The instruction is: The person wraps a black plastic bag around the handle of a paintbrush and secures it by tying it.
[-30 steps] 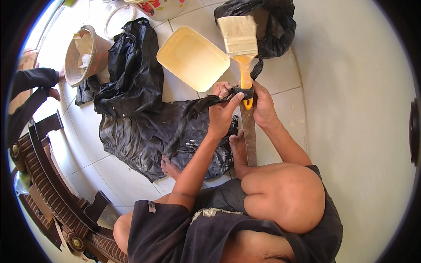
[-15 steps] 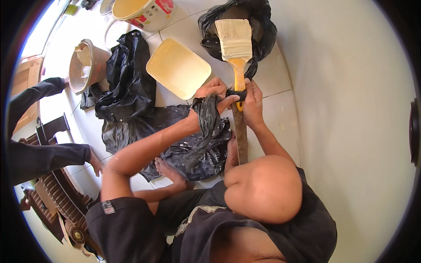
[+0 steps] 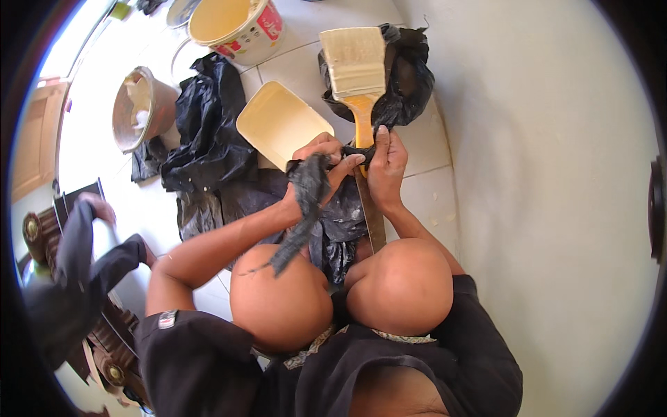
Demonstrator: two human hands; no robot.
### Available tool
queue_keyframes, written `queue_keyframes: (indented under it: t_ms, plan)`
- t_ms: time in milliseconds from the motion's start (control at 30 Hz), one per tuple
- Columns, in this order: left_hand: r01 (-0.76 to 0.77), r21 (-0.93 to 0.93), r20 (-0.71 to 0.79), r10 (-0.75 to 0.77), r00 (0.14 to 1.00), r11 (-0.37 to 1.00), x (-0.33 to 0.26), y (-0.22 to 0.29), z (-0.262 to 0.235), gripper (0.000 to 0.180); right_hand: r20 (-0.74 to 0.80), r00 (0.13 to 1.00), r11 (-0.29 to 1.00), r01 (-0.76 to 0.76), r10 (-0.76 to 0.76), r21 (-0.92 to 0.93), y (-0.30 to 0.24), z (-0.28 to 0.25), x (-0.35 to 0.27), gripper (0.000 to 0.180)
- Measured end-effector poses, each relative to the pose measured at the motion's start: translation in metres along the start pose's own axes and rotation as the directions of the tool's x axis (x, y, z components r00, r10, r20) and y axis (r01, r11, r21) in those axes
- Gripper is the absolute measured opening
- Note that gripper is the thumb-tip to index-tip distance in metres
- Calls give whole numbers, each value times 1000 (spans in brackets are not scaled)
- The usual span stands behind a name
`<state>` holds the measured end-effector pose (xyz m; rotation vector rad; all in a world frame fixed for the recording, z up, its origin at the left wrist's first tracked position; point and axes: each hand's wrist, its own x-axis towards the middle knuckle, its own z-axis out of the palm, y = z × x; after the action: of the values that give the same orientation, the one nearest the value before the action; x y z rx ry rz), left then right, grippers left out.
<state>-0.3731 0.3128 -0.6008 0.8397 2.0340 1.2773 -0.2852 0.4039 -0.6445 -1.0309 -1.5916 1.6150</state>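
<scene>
A wide paintbrush (image 3: 353,62) with pale bristles and a yellow handle lies lengthwise against a flat brown stick (image 3: 372,219). A black plastic strip (image 3: 306,198) crosses the lower part of the handle where stick and brush overlap. My left hand (image 3: 321,156) is closed on this strip, whose loose tail hangs toward my knees. On the other side of the handle, my right hand (image 3: 387,170) pinches the strip's other part, thumb pointing up. More black plastic (image 3: 410,80) lies beyond, partly behind the bristles. The stick's near end is hidden by my knee.
A cream rectangular tub (image 3: 260,115) stands just beyond my left hand. Farther left are a paint-stained bucket (image 3: 163,111), a white bucket (image 3: 240,31) and crumpled black plastic (image 3: 208,132). A wall (image 3: 549,174) rises on the right. Another person's dark sleeves (image 3: 80,257) show at left.
Both my hands and the brush have shifted slightly left. The strip's tail has swung toward my left knee, which has risen into view. The other person's hand has left the stained bucket.
</scene>
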Motion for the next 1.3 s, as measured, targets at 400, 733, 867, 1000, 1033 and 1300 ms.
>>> queue_keyframes:
  t_ms: [400, 733, 867, 1000, 1033, 1300]
  plan:
    - [-234, -164, -237, 192, 952, 958, 5, -39, 13, 40, -1, 991, 987, -136, 137, 81, 28, 12, 12, 29]
    - [-290, -242, -250, 229, 941, 926, -8, -56, 30, 39, 78, 942, 889, -333, 326, 315, 33, 4, 15, 29]
    - [-345, -227, -263, 283, 922, 911, -10, -60, 40, 38, 45, 947, 909, -317, 317, 272, 31, -3, 16, 29]
    - [-415, -65, -204, 395, 896, 907, -6, -54, 17, 39, 127, 940, 871, -341, 317, 354, 25, 6, 18, 27]
    - [-457, -34, -192, 443, 876, 889, -4, -54, 17, 37, 133, 942, 871, -335, 308, 359, 26, 4, 19, 27]
    - [-169, -120, -110, 156, 982, 978, -1, -38, 14, 27, 95, 948, 859, -316, 304, 404, 21, 3, 16, 25]
